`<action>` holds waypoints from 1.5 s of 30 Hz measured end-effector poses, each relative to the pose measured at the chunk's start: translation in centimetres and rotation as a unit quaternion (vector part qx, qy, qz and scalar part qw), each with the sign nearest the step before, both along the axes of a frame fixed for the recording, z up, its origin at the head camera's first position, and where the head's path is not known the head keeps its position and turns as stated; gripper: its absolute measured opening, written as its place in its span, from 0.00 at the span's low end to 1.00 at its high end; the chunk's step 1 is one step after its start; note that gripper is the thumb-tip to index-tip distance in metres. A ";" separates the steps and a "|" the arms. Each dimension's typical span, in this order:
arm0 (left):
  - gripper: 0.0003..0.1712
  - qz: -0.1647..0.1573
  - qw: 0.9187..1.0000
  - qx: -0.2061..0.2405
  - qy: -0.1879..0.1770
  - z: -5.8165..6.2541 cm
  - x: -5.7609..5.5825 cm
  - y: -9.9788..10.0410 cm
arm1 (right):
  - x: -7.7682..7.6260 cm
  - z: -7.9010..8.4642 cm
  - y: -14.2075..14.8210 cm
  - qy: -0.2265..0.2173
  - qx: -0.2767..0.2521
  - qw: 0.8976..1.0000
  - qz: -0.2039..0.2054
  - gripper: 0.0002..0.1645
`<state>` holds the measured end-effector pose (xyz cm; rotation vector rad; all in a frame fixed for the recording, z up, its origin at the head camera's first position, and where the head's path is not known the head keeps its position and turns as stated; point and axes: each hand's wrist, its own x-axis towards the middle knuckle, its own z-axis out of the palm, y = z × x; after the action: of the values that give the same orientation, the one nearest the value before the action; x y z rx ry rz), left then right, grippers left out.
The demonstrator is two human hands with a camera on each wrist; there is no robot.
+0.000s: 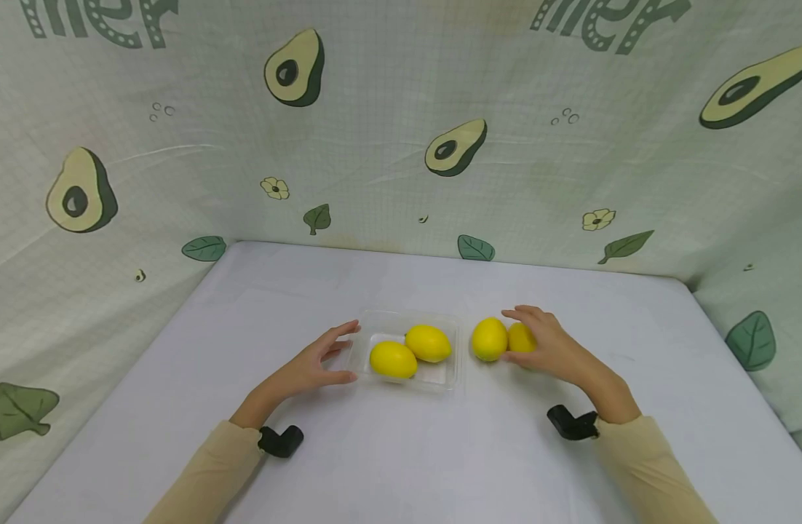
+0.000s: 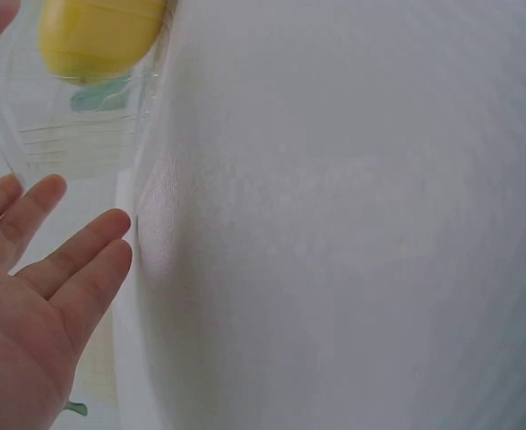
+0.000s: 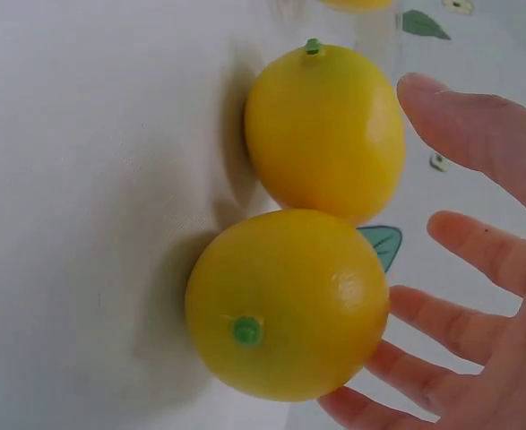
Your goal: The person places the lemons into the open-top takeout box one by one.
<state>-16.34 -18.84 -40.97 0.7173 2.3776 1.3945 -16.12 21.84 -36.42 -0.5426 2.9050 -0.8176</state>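
A clear plastic tray [image 1: 410, 317] holds two yellow lemons, one lemon [image 1: 393, 360] front left and another [image 1: 429, 343] behind it to the right. My left hand [image 1: 316, 362] is at the tray's left end with thumb and fingers spread; whether the fingertips touch the rim I cannot tell. To the right of the tray, two more lemons lie side by side on the table: a left lemon [image 1: 489, 339] and a right lemon [image 3: 285, 305]. Around the right lemon my right hand [image 1: 548, 343] reaches with loosely spread fingers, partly hiding it in the head view. Some fingertips appear against that lemon.
A white-covered table [image 1: 401, 451] lies under everything. Behind it and at both sides hangs a pale cloth [image 1: 375, 145] printed with avocados and leaves. Each wrist wears a black camera mount, the left mount [image 1: 281, 441] and the right mount [image 1: 573, 423].
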 end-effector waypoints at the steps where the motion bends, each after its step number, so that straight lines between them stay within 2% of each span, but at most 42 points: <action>1: 0.51 0.000 1.000 0.000 0.000 0.0 0.0 0.0 | -0.1 -0.1 0.2 -0.003 -0.001 1.000 -0.002 0.42; 13: 0.51 0.002 1.000 -0.004 -0.004 0.0 0.0 0.0 | -0.9 -1.3 1.7 -0.053 -0.015 0.998 -0.022 0.47; 25: 0.51 0.006 1.000 -0.005 -0.006 0.0 0.1 0.1 | -1.5 -2.1 3.0 -0.088 -0.020 0.995 -0.035 0.46; 37: 0.51 -0.001 1.000 -0.002 0.007 0.0 0.0 0.1 | -1.8 -2.3 3.0 -0.106 -0.023 0.994 -0.028 0.42; 45: 0.50 0.005 1.000 -0.003 -0.002 0.1 0.0 0.1 | -1.9 -2.4 2.9 -0.105 -0.024 0.994 -0.029 0.42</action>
<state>-16.36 -18.75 -40.89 0.7021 2.3853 1.3907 -18.01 24.72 -38.79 -0.3528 2.7266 -0.8944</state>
